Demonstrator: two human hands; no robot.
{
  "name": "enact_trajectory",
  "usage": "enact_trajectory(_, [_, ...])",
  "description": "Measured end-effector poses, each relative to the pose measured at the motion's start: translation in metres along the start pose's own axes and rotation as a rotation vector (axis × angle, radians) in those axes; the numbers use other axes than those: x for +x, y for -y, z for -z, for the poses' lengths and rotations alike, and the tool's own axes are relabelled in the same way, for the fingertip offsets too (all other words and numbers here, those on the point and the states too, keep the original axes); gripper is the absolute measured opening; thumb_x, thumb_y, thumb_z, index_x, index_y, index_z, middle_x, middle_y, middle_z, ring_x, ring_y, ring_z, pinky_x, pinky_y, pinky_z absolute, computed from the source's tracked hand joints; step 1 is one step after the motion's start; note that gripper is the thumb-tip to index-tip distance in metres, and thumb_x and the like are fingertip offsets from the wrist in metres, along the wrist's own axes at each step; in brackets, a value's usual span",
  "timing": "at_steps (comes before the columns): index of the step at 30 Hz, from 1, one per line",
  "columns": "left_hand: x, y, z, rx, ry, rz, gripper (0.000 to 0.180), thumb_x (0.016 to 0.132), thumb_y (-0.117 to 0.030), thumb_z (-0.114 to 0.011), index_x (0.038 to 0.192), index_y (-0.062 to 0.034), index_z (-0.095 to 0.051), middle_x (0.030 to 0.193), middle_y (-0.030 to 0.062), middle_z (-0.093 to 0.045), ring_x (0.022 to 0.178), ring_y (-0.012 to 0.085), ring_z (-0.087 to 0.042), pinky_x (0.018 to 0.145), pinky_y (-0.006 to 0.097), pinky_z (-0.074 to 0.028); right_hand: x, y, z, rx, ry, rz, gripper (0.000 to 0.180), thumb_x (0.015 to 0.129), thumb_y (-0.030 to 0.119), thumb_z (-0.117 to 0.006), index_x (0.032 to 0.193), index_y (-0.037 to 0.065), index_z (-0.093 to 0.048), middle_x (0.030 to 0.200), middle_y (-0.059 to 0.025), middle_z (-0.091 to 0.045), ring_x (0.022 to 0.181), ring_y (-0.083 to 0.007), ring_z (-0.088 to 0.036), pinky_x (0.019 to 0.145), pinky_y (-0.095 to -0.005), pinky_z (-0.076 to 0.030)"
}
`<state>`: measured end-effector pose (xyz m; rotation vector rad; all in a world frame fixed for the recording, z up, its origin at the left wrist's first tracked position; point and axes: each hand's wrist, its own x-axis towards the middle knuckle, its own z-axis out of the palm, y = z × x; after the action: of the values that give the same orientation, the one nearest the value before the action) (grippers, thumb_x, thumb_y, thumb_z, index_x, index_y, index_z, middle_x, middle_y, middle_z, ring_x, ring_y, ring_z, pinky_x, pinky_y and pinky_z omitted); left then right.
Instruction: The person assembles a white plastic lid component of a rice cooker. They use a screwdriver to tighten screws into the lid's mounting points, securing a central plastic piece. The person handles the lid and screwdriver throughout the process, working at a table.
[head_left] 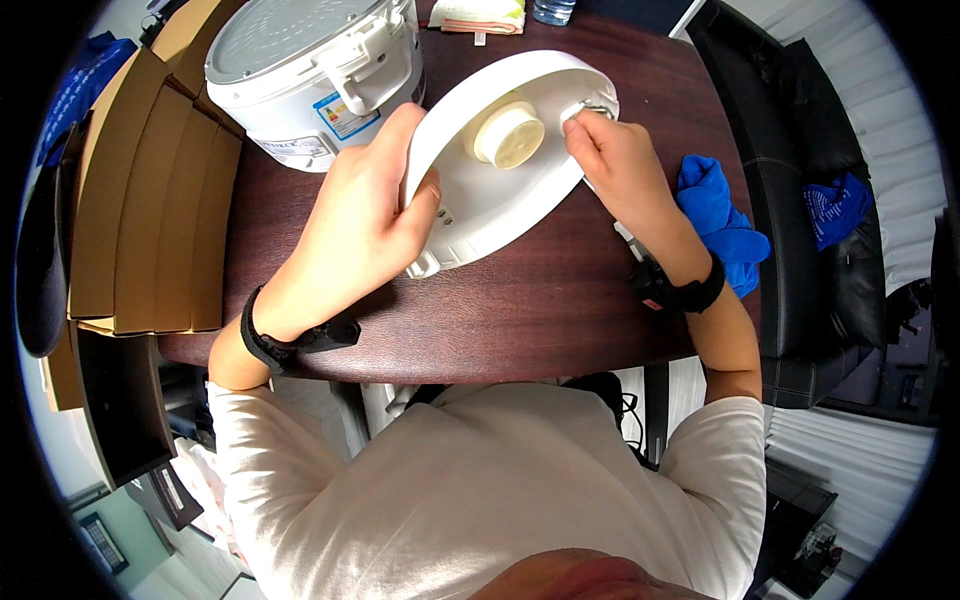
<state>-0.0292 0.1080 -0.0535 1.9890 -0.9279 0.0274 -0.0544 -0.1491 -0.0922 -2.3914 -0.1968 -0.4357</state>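
I hold a white oval lid cover [510, 215] tilted over the table, its hollow inside facing up. A cream round cup-like part [512, 138] stands out from its inner face. My left hand [375, 200] grips the near-left rim, thumb apart from the curled fingers. At the right end, my right hand [618, 160] is closed at the inner rim, beside a small metal piece [598, 108]. Its fingertips hide whether they pinch a smaller part. Just beyond my left hand stands a white rice cooker [300, 100] with a grey disc on top and a clasp in front.
Brown cardboard boxes [150, 210] line the left side of the dark wooden table [480, 330]. A blue cloth [715, 220] lies beyond my right wrist. At the far edge are a folded light cloth [478, 14] and a clear bottle [553, 10]. A black sofa [800, 200] stands right.
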Motion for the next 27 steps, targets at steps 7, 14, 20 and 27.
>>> enact_trajectory(7, [0.000,0.000,0.000,-0.021,-0.005,-0.002,0.017,0.080,0.002,-0.051,0.096,0.0013,-0.045,0.062,0.0205,-0.057,0.063,0.0397,-0.063,0.056,0.041,-0.047,0.001,0.006,-0.004,0.745,0.128,-0.497,0.034,0.098,0.026,-0.045,0.077,0.000,-0.054,0.052,-0.0017,-0.046,0.034,-0.0099,-0.039,0.033,-0.0256,-0.029])
enact_trajectory(14, [0.000,0.000,0.001,-0.002,0.010,0.018,0.017,0.080,0.002,-0.052,0.095,0.0012,-0.045,0.063,0.0210,-0.057,0.063,0.0400,-0.062,0.056,0.041,-0.047,-0.003,0.008,0.001,1.184,0.225,-0.694,0.036,0.100,0.032,-0.040,0.084,0.002,-0.054,0.052,0.0019,-0.041,0.032,-0.0076,-0.031,0.034,-0.0236,-0.024])
enact_trajectory(20, [0.000,-0.001,0.000,-0.004,0.006,0.004,0.017,0.081,0.002,-0.052,0.096,0.0012,-0.044,0.062,0.0218,-0.057,0.064,0.0404,-0.063,0.056,0.042,-0.048,-0.017,0.004,-0.002,-0.063,-0.053,-0.001,0.023,0.094,0.024,-0.055,0.089,0.002,-0.055,0.058,-0.0080,-0.054,0.043,-0.0221,-0.055,0.041,-0.0308,-0.042])
enact_trajectory(27, [-0.001,-0.004,0.003,0.026,0.026,0.020,0.019,0.080,0.002,-0.053,0.097,0.0013,-0.043,0.064,0.0227,-0.057,0.065,0.0423,-0.062,0.057,0.043,-0.048,-0.010,0.000,-0.006,-0.437,-0.166,0.202,0.015,0.093,0.019,-0.056,0.092,0.004,-0.056,0.067,-0.0137,-0.061,0.055,-0.0291,-0.061,0.050,-0.0387,-0.048])
